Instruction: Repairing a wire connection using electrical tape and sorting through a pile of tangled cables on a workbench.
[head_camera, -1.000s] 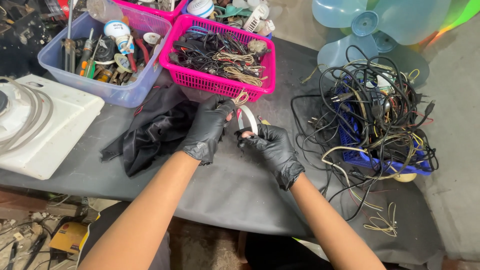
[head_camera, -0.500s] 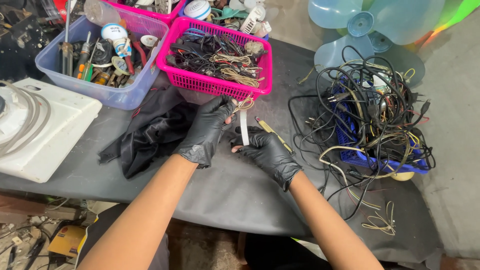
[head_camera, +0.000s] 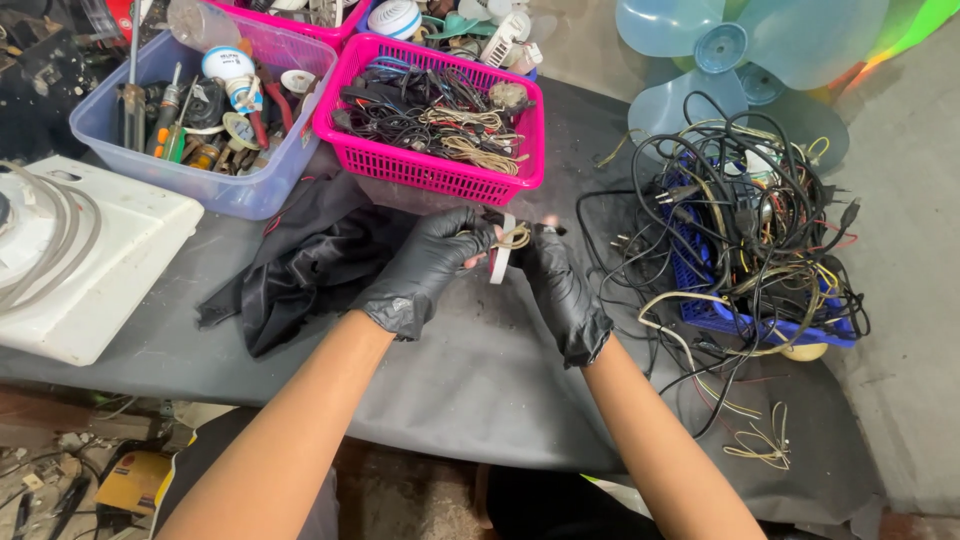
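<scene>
The grey table (head_camera: 480, 370) carries a tangled heap of black cables (head_camera: 740, 230) at the right, a pink plastic basket of wires (head_camera: 440, 175) directly behind the hands, and a crumpled black cloth (head_camera: 300, 260) at the left. Above the table, the black-gloved left hand (head_camera: 425, 265) and black-gloved right hand (head_camera: 560, 285) close their grip on a small white flat strip with a beige wire coil (head_camera: 503, 248).

Both forearms are bare and reach forward and inward from the lower edge of the view, meeting near the middle. The left hand (head_camera: 425, 268) wears a black glove, fingers curled inward in a pinch. The right hand (head_camera: 560, 290), also black-gloved, is raised just beside it, fingertips closed together, the two hands almost touching.
</scene>
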